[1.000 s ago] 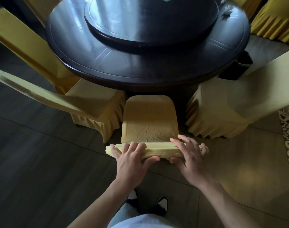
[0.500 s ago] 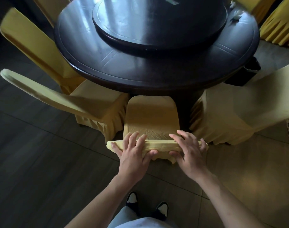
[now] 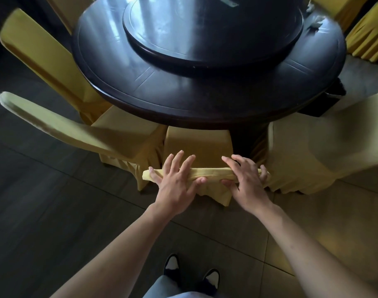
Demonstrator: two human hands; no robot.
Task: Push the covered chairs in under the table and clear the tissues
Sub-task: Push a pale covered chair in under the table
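Both hands on the chair's top rail: left hand [image 3: 176, 183] and right hand [image 3: 246, 182] drape fingers over it, thumbs hooked underneath, so they're gripping to shove evenly. Just beyond them the covered chair [image 3: 198, 145] has its seat partly under the table [image 3: 162, 91]. Tissues [image 3: 316, 21] sit far right of the hands on the table, untouched.

- No writing, label, brand, number or sign can be read anywhere in the view.
- A small flat card [image 3: 227, 1] lies on the turntable [image 3: 205, 46] near its far edge; its face is too blurred to read.
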